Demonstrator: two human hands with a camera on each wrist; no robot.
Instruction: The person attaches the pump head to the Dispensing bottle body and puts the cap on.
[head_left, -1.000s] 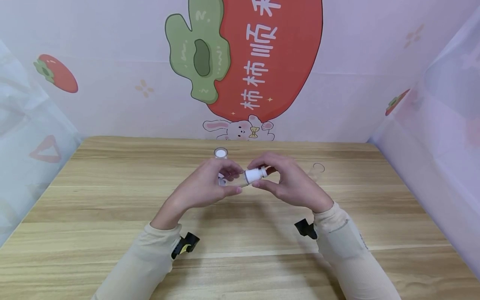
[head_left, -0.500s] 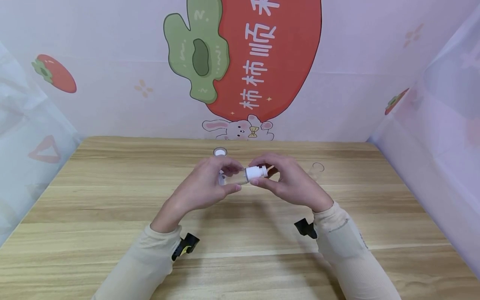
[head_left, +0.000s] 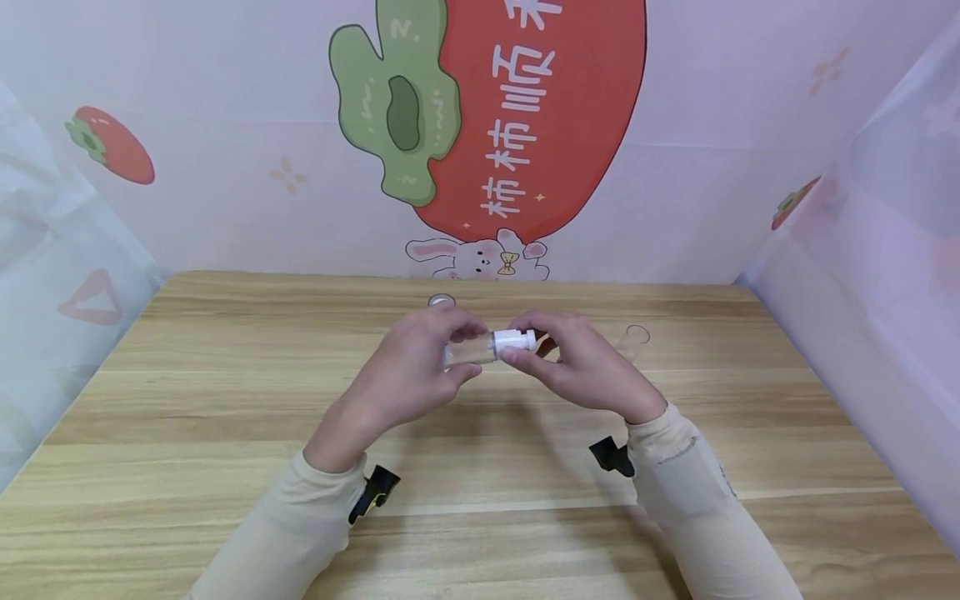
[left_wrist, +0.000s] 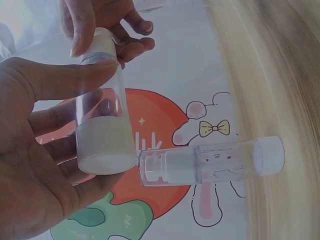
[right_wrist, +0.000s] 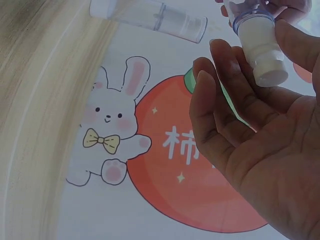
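A clear pump bottle (head_left: 471,350) with a white base and a white pump top (head_left: 513,340) is held on its side above the table. My left hand (head_left: 411,358) grips its clear body, thumb on one side and fingers on the other, as the left wrist view shows. On the pump top, my right hand (head_left: 581,362) pinches with thumb and fingers; in the right wrist view its other fingers are loosely bent beside the pump top (right_wrist: 263,47). A second similar bottle (left_wrist: 182,165) stands upright behind my left hand, mostly hidden in the head view.
To the right, beyond my right hand, a clear cap (head_left: 636,336) stands on the wooden table (head_left: 480,517). A printed cloth (head_left: 225,200) hangs along the back edge, and further cloth hangs at both sides.
My left hand has shifted slightly upward and covers more of the standing bottle. The held bottle lies nearer level. My right fingers have shifted a little on the pump top.
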